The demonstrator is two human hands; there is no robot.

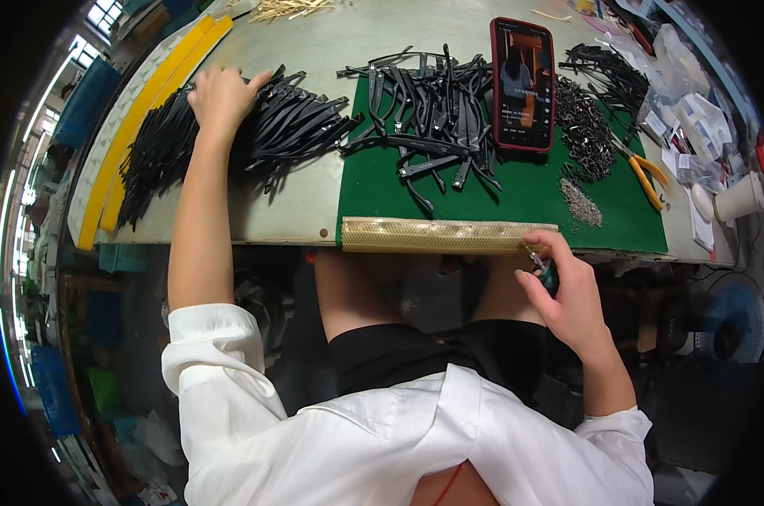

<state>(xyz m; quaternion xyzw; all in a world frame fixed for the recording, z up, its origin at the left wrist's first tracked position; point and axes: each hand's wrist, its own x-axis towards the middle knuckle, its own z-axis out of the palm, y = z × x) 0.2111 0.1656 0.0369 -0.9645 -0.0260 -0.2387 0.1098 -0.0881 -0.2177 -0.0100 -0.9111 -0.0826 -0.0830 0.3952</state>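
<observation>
My left hand [221, 97] reaches out to the far left and rests on a big heap of black strap-like parts [280, 131], fingers spread over them. My right hand [563, 282] is at the near table edge, closed on a small screwdriver with a teal handle [544, 268]. On the green mat [517, 198] lies a second, looser pile of black parts with metal ends [432, 114]. A small heap of tiny screws [581, 202] sits on the mat just beyond my right hand.
A phone with a red case [522, 83] lies on the mat, screen lit. Right of it are dark small parts [583, 126], orange-handled pliers [643, 173], plastic bags and a paper cup [739, 198]. Yellow strips [141, 118] run along the left edge. A fan [732, 325] stands below right.
</observation>
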